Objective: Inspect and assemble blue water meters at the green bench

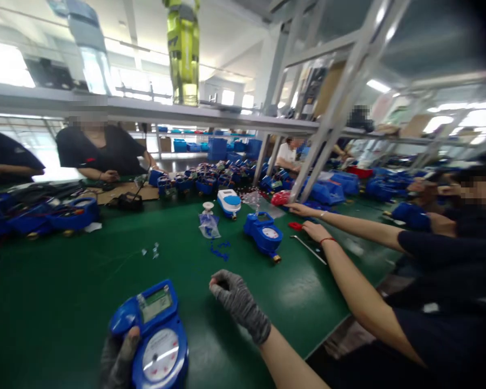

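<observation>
My left hand (119,359), in a grey fingerless glove, grips a blue water meter (162,335) at the lower left, its thumb over the casing's edge. The meter has a small display window and a round white dial, both facing up. In a matching glove, my right hand (237,302) hovers over the green table to the right of that meter, fingers curled and fingertips together. Whether something small sits between those fingertips is hidden. Beyond it lie small blue plastic pieces (220,251) and a clear plastic bag (209,226). A second blue water meter (263,232) rests further right.
A white-and-blue meter (229,203) lies farther back, near many blue meters (204,178) in a heap. At right, a co-worker's arms (348,270) reach over the table (85,270), by a thin metal rod (309,249). Bottles (183,54) stand on the overhead shelf (146,111).
</observation>
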`<state>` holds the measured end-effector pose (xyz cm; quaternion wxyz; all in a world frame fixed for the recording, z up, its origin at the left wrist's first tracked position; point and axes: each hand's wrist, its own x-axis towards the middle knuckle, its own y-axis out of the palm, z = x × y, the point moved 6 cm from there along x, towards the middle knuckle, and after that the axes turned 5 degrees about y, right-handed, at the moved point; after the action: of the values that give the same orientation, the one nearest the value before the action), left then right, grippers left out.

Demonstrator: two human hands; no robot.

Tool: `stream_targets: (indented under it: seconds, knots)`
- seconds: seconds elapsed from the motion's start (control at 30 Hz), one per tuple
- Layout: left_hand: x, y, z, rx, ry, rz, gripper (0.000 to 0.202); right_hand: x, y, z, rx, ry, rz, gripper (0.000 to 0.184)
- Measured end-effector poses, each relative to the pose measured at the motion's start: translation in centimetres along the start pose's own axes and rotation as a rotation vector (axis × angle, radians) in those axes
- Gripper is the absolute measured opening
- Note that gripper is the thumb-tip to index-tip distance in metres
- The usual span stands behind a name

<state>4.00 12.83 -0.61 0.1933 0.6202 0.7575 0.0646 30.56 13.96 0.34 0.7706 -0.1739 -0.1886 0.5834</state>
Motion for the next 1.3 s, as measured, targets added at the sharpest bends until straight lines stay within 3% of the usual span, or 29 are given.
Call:
stream_targets:
  seconds: [0.1, 0.17, 0.3, 0.4, 0.63, 0.8, 0.93, 1.03, 1.3]
  knots:
    - [0.4, -0.2, 0.3, -0.025, 0.021, 0.071, 0.072, -1.8, 1.8, 3.7, 0.246, -0.063, 0.149, 0.010]
    - [0.9, -0.2, 0.5, -0.059, 0.046, 0.151, 0.066, -2.6, 2.6, 5.4, 0.229, -0.076, 0.197, 0.008]
    - [1.3, -0.5, 0.8, -0.075, 0.094, 0.203, 0.063, -3.5, 3.8, 7.6, 0.111, -0.135, 0.236, 0.005]
    - [1.4, -0.4, 0.7, -0.074, 0.101, 0.222, 0.065, -3.4, 4.2, 8.2, -0.009, -0.160, 0.194, 0.006]
    - [1.7, -0.7, 1.0, -0.097, 0.087, 0.171, 0.064, -3.3, 4.7, 9.8, -0.358, -0.272, 0.123, 0.008]
    - [1.9, -1.2, 1.2, -0.043, 0.119, 0.166, 0.062, -3.5, 5.0, 11.1, -0.567, -0.357, 0.220, 0.011]
    - [1.7, -1.3, 1.1, -0.011, 0.112, 0.128, 0.062, -4.6, 4.8, 11.7, -0.682, -0.519, 0.333, 0.018]
    - [1.6, -1.3, 1.2, -0.018, 0.078, 0.079, 0.064, -5.3, 4.4, 11.5, -0.724, -0.591, 0.312, 0.025]
    - [1.5, -1.3, 1.0, 0.029, 0.100, 0.039, 0.067, -7.0, 5.0, 8.6, -0.681, -0.393, 0.195, 0.033]
